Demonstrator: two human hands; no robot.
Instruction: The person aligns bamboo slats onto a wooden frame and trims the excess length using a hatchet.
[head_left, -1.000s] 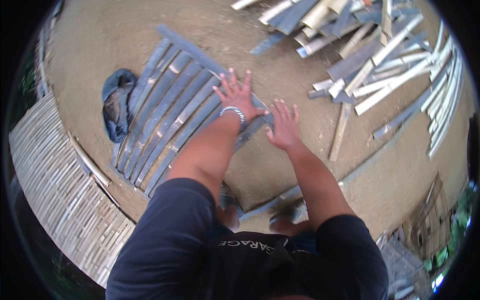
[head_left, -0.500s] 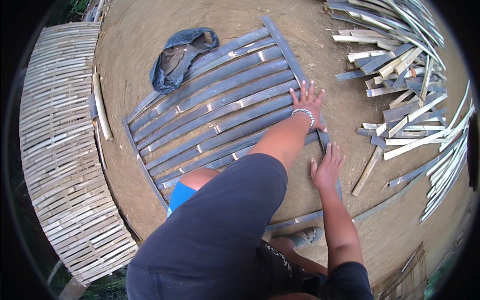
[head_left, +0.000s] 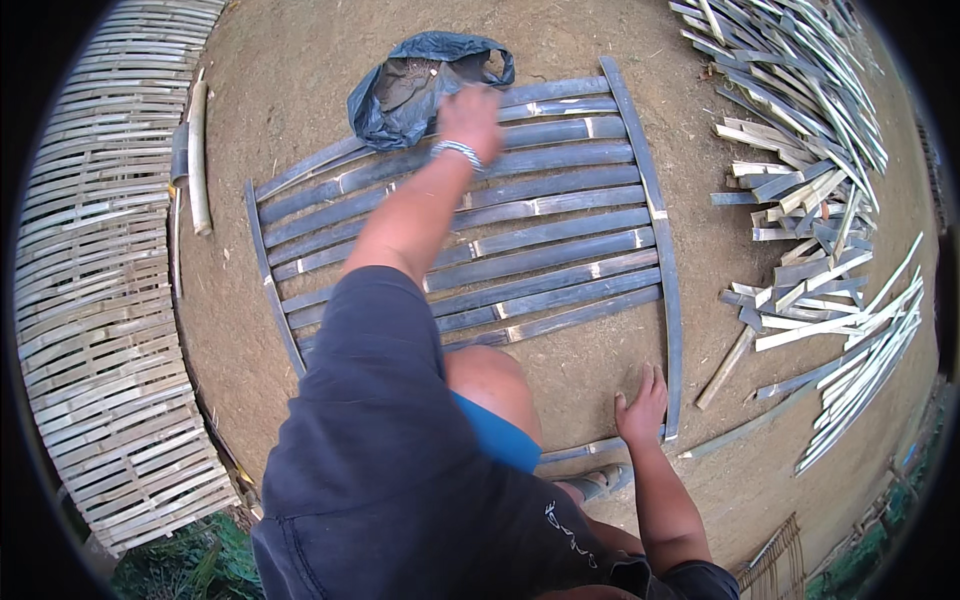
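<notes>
A frame of dark split bamboo slats [head_left: 560,207] lies on the dirt ground, its slats running crosswise between a left rail and a right rail [head_left: 668,300]. My left hand [head_left: 470,125], with a braided bracelet at the wrist, is over the far slats beside a black plastic bag [head_left: 385,118]. Motion smears its fingers, and whether it touches the bag is unclear. The bag stands open with brownish contents. My right hand [head_left: 643,410] is low beside the near part of the right rail, thumb apart from the fingers, with nothing seen in it.
A heap of split bamboo pieces [head_left: 800,200] lies at the right, with pale thin strips [head_left: 865,375] and a wooden-handled tool [head_left: 727,368] nearby. A slatted bamboo platform [head_left: 110,300] runs along the left, beside a bamboo length [head_left: 199,160]. My bent knee [head_left: 490,375] is beside the nearest slats.
My left hand has left the right rail and moved far left toward the plastic bag. My right hand has come nearer along the rail. The view has shifted.
</notes>
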